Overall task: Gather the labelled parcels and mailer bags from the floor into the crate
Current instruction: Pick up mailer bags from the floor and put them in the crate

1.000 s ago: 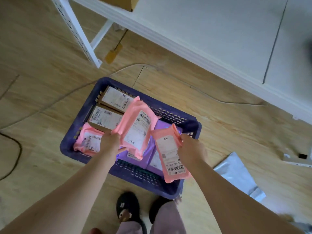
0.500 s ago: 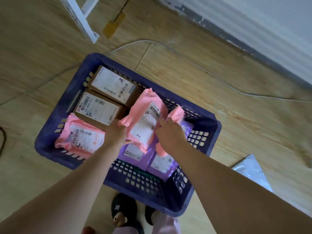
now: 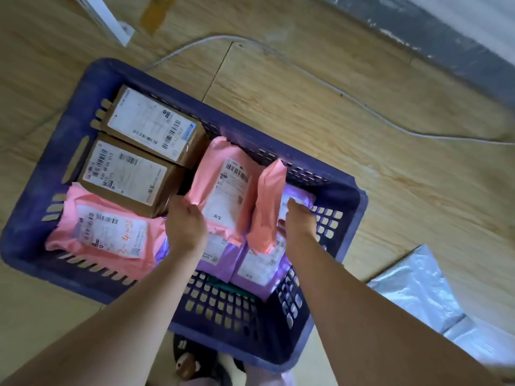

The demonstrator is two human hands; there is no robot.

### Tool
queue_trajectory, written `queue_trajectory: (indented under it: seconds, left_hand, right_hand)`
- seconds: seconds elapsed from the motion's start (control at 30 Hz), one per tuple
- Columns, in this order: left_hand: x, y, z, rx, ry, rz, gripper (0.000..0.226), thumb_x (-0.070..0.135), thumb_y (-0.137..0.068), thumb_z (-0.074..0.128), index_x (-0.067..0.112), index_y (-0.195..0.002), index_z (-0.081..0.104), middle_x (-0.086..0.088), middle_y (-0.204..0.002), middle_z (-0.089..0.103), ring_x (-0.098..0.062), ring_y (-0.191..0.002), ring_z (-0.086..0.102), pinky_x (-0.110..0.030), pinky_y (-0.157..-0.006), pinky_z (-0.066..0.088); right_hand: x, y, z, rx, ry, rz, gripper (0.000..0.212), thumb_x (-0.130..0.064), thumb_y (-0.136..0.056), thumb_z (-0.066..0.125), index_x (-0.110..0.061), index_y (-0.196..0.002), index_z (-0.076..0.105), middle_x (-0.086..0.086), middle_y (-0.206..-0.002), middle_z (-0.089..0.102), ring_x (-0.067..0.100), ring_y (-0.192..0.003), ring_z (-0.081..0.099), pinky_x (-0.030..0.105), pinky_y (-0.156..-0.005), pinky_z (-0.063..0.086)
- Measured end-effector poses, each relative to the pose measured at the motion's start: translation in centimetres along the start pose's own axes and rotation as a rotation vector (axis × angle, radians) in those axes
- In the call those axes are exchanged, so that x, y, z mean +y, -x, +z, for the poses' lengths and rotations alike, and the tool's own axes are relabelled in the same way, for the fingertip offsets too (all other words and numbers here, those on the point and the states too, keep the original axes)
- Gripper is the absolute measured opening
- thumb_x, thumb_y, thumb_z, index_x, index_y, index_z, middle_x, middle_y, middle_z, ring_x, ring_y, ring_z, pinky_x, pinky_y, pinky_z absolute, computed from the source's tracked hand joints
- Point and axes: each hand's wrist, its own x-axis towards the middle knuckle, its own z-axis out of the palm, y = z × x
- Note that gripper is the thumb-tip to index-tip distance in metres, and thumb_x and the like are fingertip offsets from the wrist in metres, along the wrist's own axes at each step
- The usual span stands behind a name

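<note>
Grips with the left hand (image 3: pixel 185 227) the near left corner of a wide pink bag (image 3: pixel 225 188), fingers curled round the edge, label facing up. Pinches with the right hand (image 3: pixel 299 221) a narrow pink bag (image 3: pixel 267 207), thumb on the near side, fingers behind, the bag turned up on its edge. Holds both over the right half of the crate (image 3: pixel 103 73), side by side, close or touching, long axes running away from the body.

Directly beneath the two grips, has two purple bags (image 3: pixel 223 260) lying flat and roughly parallel to the held pair, so probably needs only to let go and drop straight down.

Just left of the left-hand grip, meets two brown boxes (image 3: pixel 128 176), labels up, packed against each other. Nearer the body on that side, shows a flat pink bag (image 3: pixel 106 235) with orange writing.

Right of the right-hand grip and outside the crate, leaves one grey bag (image 3: pixel 418 291) on the floor (image 3: pixel 362 151), apart from the crate wall. Lies with its long axis slanting from far left to near right, partly cut off by the frame. Sits plainly nearer the right hand, so likely that hand's next reach.

Beyond the crate, shows pale wood planks, a thin white cable (image 3: pixel 334 87) curving across them, a white post (image 3: pixel 106 18) at far left, and a dark skirting strip (image 3: pixel 446 37) at far right.
</note>
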Motion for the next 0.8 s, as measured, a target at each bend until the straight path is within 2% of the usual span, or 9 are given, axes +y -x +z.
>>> queue_trajectory:
  seconds: [0.07,0.13,0.2,0.3,0.5,0.57,0.67,0.73,0.8]
  left_hand:
    - [-0.1,-0.4,0.1,-0.061,-0.141,0.06,0.027,-0.001,-0.093,0.036,-0.003,-0.119,0.04,-0.02,-0.102,0.053,-0.042,-0.099,0.058,-0.048,-0.079,0.05]
    - [-0.5,-1.1,1.0,-0.133,-0.327,0.176,0.053,0.002,-0.088,0.05,0.003,-0.137,0.031,-0.023,-0.13,0.043,-0.043,-0.119,0.047,-0.049,-0.094,0.042]
    - [-1.3,-1.6,1.9,-0.078,-0.658,0.521,0.076,0.007,-0.081,0.064,0.01,-0.147,0.026,-0.02,-0.149,0.03,-0.038,-0.136,0.032,-0.05,-0.105,0.033]
    - [-2.2,-3.1,2.2,-0.029,-0.966,0.905,0.078,0.005,-0.071,0.07,0.015,-0.143,0.041,-0.015,-0.15,0.035,-0.034,-0.136,0.036,-0.053,-0.1,0.036]
    - [-1.7,-4.2,1.3,-0.297,-1.391,0.903,0.062,0.024,-0.095,0.044,0.026,-0.15,0.015,-0.002,-0.16,0.005,-0.025,-0.147,0.003,-0.052,-0.116,0.006]
    - [-1.1,-3.7,0.8,-0.246,-1.299,1.033,0.058,0.015,-0.084,0.056,0.018,-0.141,0.04,-0.012,-0.152,0.03,-0.031,-0.138,0.033,-0.052,-0.109,0.029]
    - [-1.6,-3.2,0.7,-0.277,-1.135,1.228,0.034,0.001,-0.067,0.067,0.006,-0.101,0.068,-0.017,-0.105,0.065,-0.033,-0.084,0.067,-0.039,-0.061,0.057]
    - [-2.4,-2.7,1.4,-0.433,-1.069,1.116,0.044,-0.001,-0.075,0.067,0.011,-0.116,0.06,-0.012,-0.122,0.056,-0.027,-0.094,0.066,-0.035,-0.061,0.059]
    - [-3.7,-2.7,2.4,-0.555,-1.148,0.918,0.062,0.005,-0.084,0.061,0.024,-0.139,0.038,-0.003,-0.151,0.025,-0.023,-0.122,0.049,-0.032,-0.083,0.056]
  right_hand:
    - [0.6,0.4,0.4,-0.108,-0.023,0.058,0.054,-0.033,-0.087,0.061,-0.019,-0.137,0.045,-0.003,-0.084,0.057,0.02,-0.084,0.059,0.04,-0.089,0.054]
    - [1.0,0.4,1.1,-0.196,0.121,0.028,0.08,-0.04,-0.079,0.071,-0.022,-0.146,0.03,0.003,-0.122,0.057,0.026,-0.11,0.057,0.044,-0.101,0.046]
    - [1.0,0.0,1.9,-0.215,0.151,0.002,0.099,-0.041,-0.074,0.076,-0.021,-0.15,0.017,0.005,-0.146,0.041,0.029,-0.131,0.043,0.044,-0.108,0.038]
    - [0.8,-1.0,3.0,-0.208,0.11,0.029,0.115,-0.044,-0.068,0.08,-0.017,-0.152,0.005,0.005,-0.151,0.036,0.029,-0.138,0.035,0.043,-0.113,0.032]
    - [0.2,-0.3,5.0,-0.058,0.233,-0.029,0.102,-0.035,-0.072,0.074,-0.021,-0.148,0.007,0.015,-0.136,0.046,0.034,-0.123,0.048,0.042,-0.094,0.043]
    - [0.6,0.3,4.6,0.076,0.235,-0.054,0.082,-0.028,-0.076,0.066,-0.021,-0.14,0.016,0.011,-0.121,0.054,0.032,-0.103,0.057,0.037,-0.078,0.045]
    - [1.6,0.5,2.9,0.24,0.22,-0.04,0.08,-0.02,-0.081,0.061,-0.022,-0.145,0.012,0.011,-0.122,0.052,0.029,-0.092,0.058,0.035,-0.071,0.048]
    - [2.5,0.3,1.4,0.303,0.379,-0.135,0.092,-0.016,-0.084,0.063,-0.025,-0.151,0.001,0.014,-0.143,0.035,0.031,-0.118,0.05,0.04,-0.081,0.052]
    - [3.2,-0.3,0.6,0.241,0.629,-0.322,0.09,-0.021,-0.087,0.063,-0.033,-0.151,0.001,0.006,-0.159,0.005,0.031,-0.142,0.023,0.043,-0.096,0.049]
